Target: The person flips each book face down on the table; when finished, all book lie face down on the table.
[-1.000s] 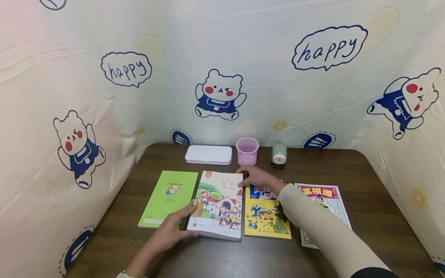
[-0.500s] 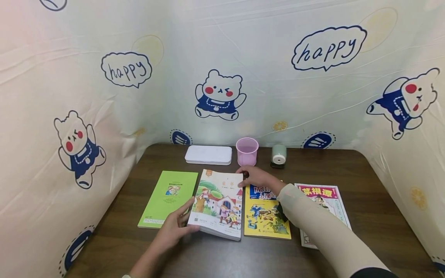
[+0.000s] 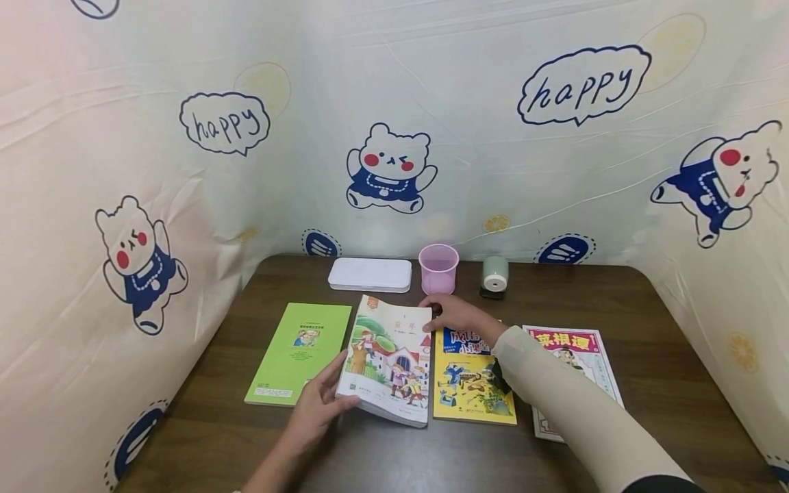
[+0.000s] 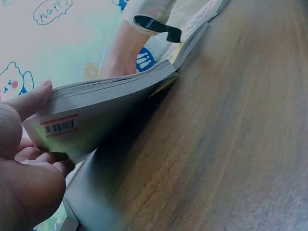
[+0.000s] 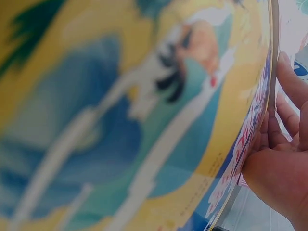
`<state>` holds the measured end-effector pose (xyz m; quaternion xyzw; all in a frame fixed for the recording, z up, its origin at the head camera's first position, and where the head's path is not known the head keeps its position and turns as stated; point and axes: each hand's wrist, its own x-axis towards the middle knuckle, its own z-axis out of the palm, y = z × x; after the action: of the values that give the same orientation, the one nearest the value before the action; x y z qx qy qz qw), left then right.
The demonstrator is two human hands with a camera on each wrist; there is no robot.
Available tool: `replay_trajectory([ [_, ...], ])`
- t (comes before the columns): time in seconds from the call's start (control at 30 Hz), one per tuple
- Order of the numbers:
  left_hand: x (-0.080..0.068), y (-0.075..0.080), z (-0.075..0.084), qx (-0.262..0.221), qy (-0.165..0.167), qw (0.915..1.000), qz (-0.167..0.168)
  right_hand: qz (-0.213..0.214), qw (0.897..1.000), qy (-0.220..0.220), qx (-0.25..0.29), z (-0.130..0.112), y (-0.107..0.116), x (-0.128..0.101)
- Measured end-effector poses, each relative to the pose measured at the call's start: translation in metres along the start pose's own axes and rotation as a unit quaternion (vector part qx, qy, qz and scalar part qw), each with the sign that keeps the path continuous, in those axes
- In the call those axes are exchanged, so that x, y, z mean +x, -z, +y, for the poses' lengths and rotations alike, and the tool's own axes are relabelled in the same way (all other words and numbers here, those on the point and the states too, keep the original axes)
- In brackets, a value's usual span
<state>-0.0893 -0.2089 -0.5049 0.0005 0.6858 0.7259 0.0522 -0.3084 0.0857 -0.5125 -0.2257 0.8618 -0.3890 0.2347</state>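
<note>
An illustrated book (image 3: 391, 359) with a house and children on its cover lies in the middle of a row of books. My left hand (image 3: 320, 404) grips its near left corner, thumb on the cover and fingers under it, so that side is raised off the table (image 3: 647, 342). The left wrist view shows this hand (image 4: 24, 159) holding the lifted book (image 4: 110, 106) with its page edges showing. My right hand (image 3: 453, 315) rests with fairly straight fingers at the book's far right corner, above the yellow book (image 3: 471, 383). In the right wrist view that hand (image 5: 284, 163) lies beside the yellow cover (image 5: 120, 120).
A green book (image 3: 302, 349) lies left of the lifted one, and a red-and-white magazine (image 3: 576, 349) lies at the right. Along the back edge stand a white case (image 3: 370, 274), a pink cup (image 3: 438, 267) and a small green sharpener (image 3: 495, 275). A printed curtain surrounds the table.
My left hand has slid further under the illustrated book's near left corner and raised that side higher. The right hand has stayed at the far corner.
</note>
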Motion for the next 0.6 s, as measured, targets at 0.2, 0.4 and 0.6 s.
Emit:
replay_trajectory([
  [0.2, -0.0011, -0.0009, -0.0021, -0.006, -0.003, 0.9999, -0.012, 0.001, 1.000, 0.001, 0.003, 0.0010, -0.0006, -0.0007],
  [0.4, -0.0025, -0.0008, -0.0047, 0.003, -0.007, 1.0000, -0.006, 0.004, 1.000, 0.001, 0.003, -0.0001, -0.0018, -0.0034],
  [0.6, -0.0044, 0.0002, -0.0074, -0.003, -0.007, 1.0000, -0.006, -0.004, 1.000, 0.002, 0.002, -0.0004, -0.0027, -0.0028],
])
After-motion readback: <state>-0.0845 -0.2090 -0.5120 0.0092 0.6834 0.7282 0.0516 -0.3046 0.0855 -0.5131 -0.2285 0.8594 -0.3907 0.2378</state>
